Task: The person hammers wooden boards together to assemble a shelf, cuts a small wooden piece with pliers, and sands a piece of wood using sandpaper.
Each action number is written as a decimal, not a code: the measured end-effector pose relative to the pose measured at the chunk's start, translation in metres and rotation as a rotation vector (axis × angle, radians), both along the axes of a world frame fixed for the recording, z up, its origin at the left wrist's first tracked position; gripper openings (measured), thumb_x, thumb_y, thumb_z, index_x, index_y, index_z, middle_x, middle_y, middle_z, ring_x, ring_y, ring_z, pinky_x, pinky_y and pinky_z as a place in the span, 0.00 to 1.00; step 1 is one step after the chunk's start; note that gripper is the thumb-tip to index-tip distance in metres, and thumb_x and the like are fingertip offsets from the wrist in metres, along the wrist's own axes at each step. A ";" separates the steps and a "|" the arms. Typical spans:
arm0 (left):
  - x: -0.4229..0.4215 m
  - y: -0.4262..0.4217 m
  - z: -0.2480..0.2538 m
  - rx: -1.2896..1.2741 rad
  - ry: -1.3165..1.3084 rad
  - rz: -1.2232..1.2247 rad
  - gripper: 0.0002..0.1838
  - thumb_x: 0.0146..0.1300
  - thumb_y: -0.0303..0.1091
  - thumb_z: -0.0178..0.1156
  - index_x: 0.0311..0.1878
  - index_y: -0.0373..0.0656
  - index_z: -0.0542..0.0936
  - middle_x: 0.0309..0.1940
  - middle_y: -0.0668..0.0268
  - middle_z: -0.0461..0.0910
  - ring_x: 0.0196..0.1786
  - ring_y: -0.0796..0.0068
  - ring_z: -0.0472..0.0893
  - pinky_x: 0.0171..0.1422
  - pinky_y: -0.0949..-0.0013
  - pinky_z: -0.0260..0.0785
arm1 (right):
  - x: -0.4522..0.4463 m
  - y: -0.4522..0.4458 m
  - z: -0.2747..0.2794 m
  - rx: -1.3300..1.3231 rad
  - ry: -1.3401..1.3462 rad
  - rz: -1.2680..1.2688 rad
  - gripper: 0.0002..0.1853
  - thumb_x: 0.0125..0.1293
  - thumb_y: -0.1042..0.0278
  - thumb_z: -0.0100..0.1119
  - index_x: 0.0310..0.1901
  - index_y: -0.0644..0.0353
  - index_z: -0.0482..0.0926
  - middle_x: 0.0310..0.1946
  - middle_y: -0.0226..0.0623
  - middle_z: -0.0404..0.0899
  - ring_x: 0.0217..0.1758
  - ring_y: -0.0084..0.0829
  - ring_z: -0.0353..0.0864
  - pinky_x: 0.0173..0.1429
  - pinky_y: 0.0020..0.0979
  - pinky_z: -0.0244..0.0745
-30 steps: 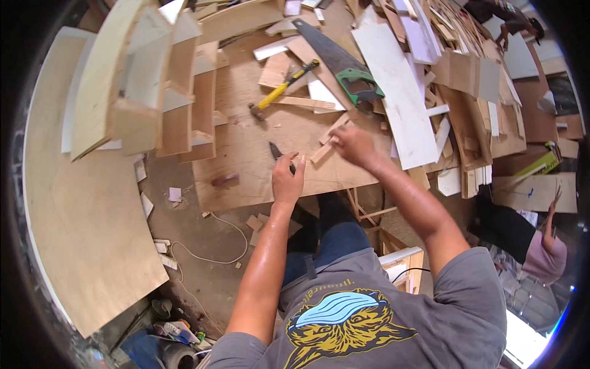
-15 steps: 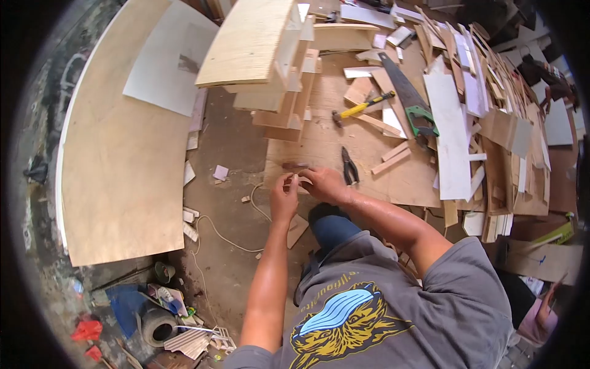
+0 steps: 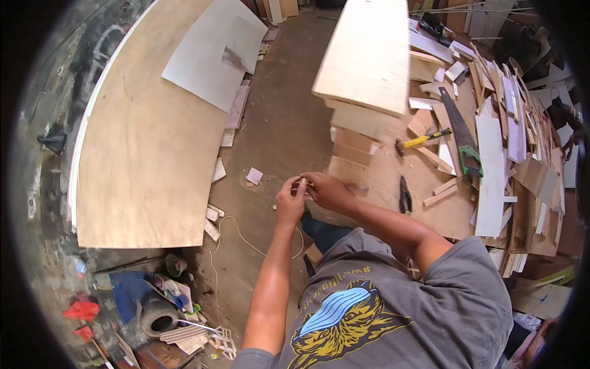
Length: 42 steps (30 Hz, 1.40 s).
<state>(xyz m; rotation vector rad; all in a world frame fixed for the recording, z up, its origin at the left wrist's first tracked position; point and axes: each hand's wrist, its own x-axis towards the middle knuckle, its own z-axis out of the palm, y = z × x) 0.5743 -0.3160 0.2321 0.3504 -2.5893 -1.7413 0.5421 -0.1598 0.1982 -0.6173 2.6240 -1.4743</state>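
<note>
My left hand is closed, its thumb and fingers pinched together at the tips. Right beside it, the fingertips of my right hand are also pinched and meet the left ones. Whatever small thing they hold is too small to make out. Both hands are over the floor, just left of the plywood worktop. On that worktop lie black-handled pliers, a hammer with a yellow handle and a handsaw with a green handle. A tall plywood shelf unit stands beyond my hands.
A large plywood sheet leans on the left, with a white panel against it. Wood offcuts and long strips crowd the right side. A pale cord loops across the floor. A tyre lies at lower left.
The view has swung left, so the worktop and shelf unit sit further right. My hands have shifted from the worktop's edge to over the floor, fingertips still together.
</note>
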 end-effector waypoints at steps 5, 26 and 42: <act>-0.086 -0.070 -0.025 -0.086 0.008 -0.190 0.20 0.75 0.45 0.67 0.58 0.38 0.86 0.45 0.54 0.90 0.47 0.61 0.91 0.53 0.60 0.82 | -0.055 -0.059 -0.005 -0.044 -0.119 -0.200 0.19 0.75 0.68 0.66 0.65 0.59 0.81 0.52 0.51 0.87 0.48 0.49 0.90 0.51 0.43 0.85; -0.387 -0.089 0.013 0.024 0.006 -0.677 0.21 0.75 0.48 0.68 0.57 0.38 0.87 0.43 0.55 0.92 0.46 0.63 0.91 0.52 0.61 0.82 | -0.265 -0.116 0.014 -0.183 -0.063 -0.880 0.19 0.76 0.63 0.65 0.64 0.59 0.81 0.44 0.47 0.88 0.44 0.43 0.90 0.48 0.41 0.83; -0.691 -0.036 0.027 0.106 0.035 -1.162 0.19 0.77 0.45 0.67 0.56 0.36 0.87 0.41 0.57 0.91 0.44 0.71 0.90 0.50 0.66 0.81 | -0.521 -0.121 0.039 -0.157 0.033 -1.360 0.17 0.77 0.64 0.63 0.62 0.59 0.82 0.42 0.47 0.87 0.45 0.46 0.89 0.49 0.43 0.83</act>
